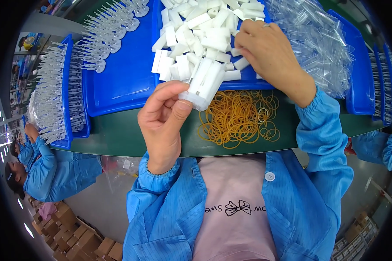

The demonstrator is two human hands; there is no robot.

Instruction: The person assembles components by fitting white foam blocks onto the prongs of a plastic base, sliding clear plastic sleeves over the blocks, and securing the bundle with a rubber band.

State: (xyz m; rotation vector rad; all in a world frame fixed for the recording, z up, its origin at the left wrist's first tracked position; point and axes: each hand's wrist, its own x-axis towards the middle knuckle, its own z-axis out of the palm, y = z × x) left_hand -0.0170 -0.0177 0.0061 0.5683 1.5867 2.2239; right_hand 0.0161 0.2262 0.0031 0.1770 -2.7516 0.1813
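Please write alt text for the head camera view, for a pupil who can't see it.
A person's left hand holds a cluster of white blocks on a translucent base, while the right hand reaches into a blue tray of similar blocks. Orange rubber bands lie on the green table.

A green bench (117, 137) spans the view, its front edge bowed by the lens. Beyond it lies a grey floor (89, 198). Brown cardboard boxes (67, 217) are piled on it at the lower left, with more stacked boxes (357, 237) at the lower right. Bright white strip lights (28, 229) dot the dim left rim. Seated near the bench's left end is a co-worker (61, 174) in blue.
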